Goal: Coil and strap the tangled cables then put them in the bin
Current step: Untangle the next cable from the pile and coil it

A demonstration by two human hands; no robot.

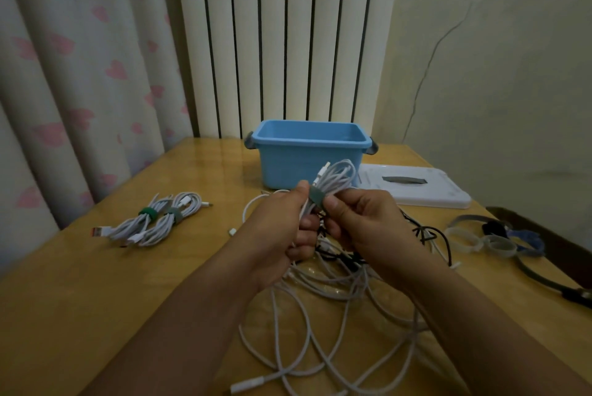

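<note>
- The step in hand looks like strapping: the left hand [290,229] grips a coiled white cable [334,184] raised over the desk [80,293], while the right hand [358,222] pinches the grey strap [315,196] wrapped round the coil's middle, its fingers curled close on it.
- Next, by my reckoning, the strap's end needs pressing shut so it holds, then the bundle goes into the blue bin [309,152] – open-topped and standing just behind the hands.
- Two strapped bundles [157,221] lie on the desk to the left, outside the bin; they have yet to go in.
- A tangle of loose cables [333,309], white and black, lies under the hands – more coiling is left.
- Spare straps [480,241] lie at the right edge, and a white lid [426,185] rests beside the bin.
- Behind the wooden desk stand a ribbed radiator [285,36], a heart-print curtain [70,75] and a cracked wall [496,59].
</note>
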